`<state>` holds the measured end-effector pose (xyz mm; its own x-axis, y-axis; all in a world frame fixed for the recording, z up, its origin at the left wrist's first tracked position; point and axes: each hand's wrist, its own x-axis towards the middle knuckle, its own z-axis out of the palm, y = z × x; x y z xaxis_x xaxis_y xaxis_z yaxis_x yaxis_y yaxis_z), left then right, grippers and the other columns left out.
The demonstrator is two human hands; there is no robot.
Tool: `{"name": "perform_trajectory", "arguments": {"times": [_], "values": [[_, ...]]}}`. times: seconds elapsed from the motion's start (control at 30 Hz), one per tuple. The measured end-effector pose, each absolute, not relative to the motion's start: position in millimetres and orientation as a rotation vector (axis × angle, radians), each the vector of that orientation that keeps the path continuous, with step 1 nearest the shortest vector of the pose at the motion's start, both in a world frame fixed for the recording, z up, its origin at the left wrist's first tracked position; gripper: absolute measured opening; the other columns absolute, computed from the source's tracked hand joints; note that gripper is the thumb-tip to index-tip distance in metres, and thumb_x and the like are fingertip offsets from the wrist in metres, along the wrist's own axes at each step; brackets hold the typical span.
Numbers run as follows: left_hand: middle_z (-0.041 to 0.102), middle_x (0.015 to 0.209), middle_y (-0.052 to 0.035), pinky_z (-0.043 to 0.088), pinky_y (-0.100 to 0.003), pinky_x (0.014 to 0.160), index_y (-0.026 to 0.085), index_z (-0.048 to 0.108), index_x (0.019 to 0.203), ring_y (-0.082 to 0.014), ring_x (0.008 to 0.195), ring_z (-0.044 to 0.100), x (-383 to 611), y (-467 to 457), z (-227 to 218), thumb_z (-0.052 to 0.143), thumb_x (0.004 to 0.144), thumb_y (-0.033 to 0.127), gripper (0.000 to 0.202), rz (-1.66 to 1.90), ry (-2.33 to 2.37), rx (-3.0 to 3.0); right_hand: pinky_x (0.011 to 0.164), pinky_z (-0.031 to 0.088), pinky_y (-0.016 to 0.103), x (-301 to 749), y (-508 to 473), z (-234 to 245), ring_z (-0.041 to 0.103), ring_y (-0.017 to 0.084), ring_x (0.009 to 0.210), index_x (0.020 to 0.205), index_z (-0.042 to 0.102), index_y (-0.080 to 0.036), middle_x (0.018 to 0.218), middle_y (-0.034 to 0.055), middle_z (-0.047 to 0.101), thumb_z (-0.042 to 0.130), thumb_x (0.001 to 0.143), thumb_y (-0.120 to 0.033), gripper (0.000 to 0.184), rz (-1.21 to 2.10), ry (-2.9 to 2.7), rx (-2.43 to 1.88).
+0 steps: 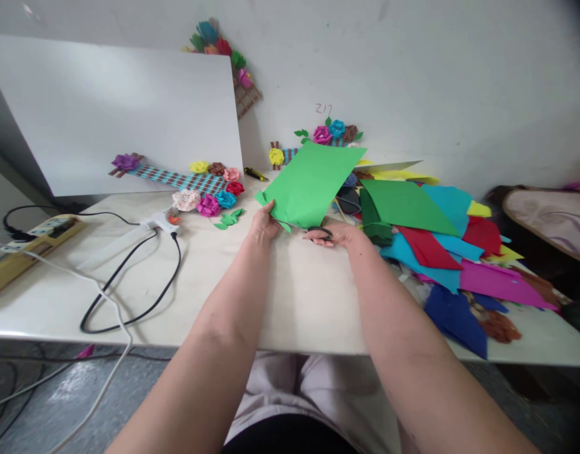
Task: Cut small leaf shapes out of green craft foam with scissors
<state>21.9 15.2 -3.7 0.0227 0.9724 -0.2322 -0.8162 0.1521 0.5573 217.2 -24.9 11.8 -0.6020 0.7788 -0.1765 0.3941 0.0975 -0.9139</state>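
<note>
A large green sheet of paper (pixel 313 180) is held up over the table by my left hand (pixel 266 222), whose fingers pinch its lower left corner. My right hand (pixel 331 235) is closed around black-handled scissors (pixel 319 232). Their blades point left along the sheet's lower edge, where a narrow green piece hangs partly cut. Left of my hands, several cut green paper leaves (pixel 229 219) lie beside a woven blue-and-brown strip (pixel 183 180) with paper flowers, among them a magenta flower (pixel 208 205).
Coloured paper scraps (pixel 441 233) are heaped on the right. A glue gun (pixel 161 222) with a black cord and a yellow power strip (pixel 32 249) are on the left. A utility knife (pixel 256 174) lies near the wall, beside a leaning white board (pixel 115 116).
</note>
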Motion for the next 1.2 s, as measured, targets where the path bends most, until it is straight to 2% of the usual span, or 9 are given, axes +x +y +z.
{"name": "perform_trajectory", "arguments": {"times": [0.4, 0.57, 0.77, 0.9, 1.0, 1.2], "values": [[0.071, 0.096, -0.0083, 0.05, -0.036, 0.09, 0.018, 0.055, 0.12, -0.0196, 0.092, 0.067, 22, 18, -6, 0.05, 0.085, 0.017, 0.036, 1.412, 0.644, 0.308, 0.033, 0.023, 0.02, 217, -25, 12, 0.036, 0.004, 0.033, 0.063, 0.057, -0.014, 0.046, -0.0029, 0.052, 0.073, 0.067, -0.045, 0.035, 1.458, -2.069, -1.183], [0.072, 0.092, -0.0077, 0.052, -0.035, 0.087, 0.017, 0.056, 0.117, -0.0192, 0.089, 0.068, 22, 18, -7, 0.05, 0.085, 0.017, 0.033, 1.416, 0.63, 0.322, 0.035, 0.025, 0.021, 218, -25, 14, 0.036, 0.004, 0.033, 0.059, 0.056, -0.015, 0.043, -0.0028, 0.051, 0.072, 0.067, -0.046, 0.035, 1.417, -2.095, -1.175], [0.07, 0.081, -0.0041, 0.053, -0.029, 0.08, 0.018, 0.06, 0.108, -0.0157, 0.078, 0.068, 22, 20, -8, 0.05, 0.086, 0.019, 0.024, 1.421, 0.655, 0.326, 0.033, 0.022, 0.021, 217, -24, 13, 0.035, 0.004, 0.032, 0.057, 0.053, -0.017, 0.044, -0.0032, 0.051, 0.075, 0.065, -0.043, 0.035, 1.42, -2.064, -1.204], [0.068, 0.073, -0.0027, 0.054, -0.026, 0.075, 0.019, 0.062, 0.098, -0.0137, 0.07, 0.066, 22, 22, -9, 0.048, 0.088, 0.026, 0.018, 1.456, 0.633, 0.362, 0.031, 0.02, 0.02, 212, -23, 9, 0.032, 0.004, 0.031, 0.058, 0.049, -0.018, 0.043, -0.0048, 0.047, 0.077, 0.065, -0.038, 0.035, 1.375, -1.985, -1.226], [0.066, 0.07, -0.004, 0.053, -0.027, 0.075, 0.017, 0.063, 0.09, -0.014, 0.068, 0.065, 22, 19, -10, 0.047, 0.089, 0.033, 0.022, 1.444, 0.616, 0.469, 0.03, 0.021, 0.018, 208, -18, 1, 0.032, 0.003, 0.032, 0.058, 0.044, -0.019, 0.042, -0.0056, 0.046, 0.078, 0.065, -0.035, 0.038, 1.291, -1.886, -1.252], [0.065, 0.067, -0.0055, 0.051, -0.03, 0.081, 0.012, 0.061, 0.079, -0.013, 0.064, 0.062, 25, 11, -7, 0.053, 0.082, 0.02, 0.012, 1.328, 0.722, 0.702, 0.029, 0.024, 0.015, 205, -7, -10, 0.034, 0.003, 0.032, 0.062, 0.046, -0.018, 0.042, -0.0059, 0.046, 0.075, 0.068, -0.036, 0.035, 1.213, -1.817, -1.248]]}}
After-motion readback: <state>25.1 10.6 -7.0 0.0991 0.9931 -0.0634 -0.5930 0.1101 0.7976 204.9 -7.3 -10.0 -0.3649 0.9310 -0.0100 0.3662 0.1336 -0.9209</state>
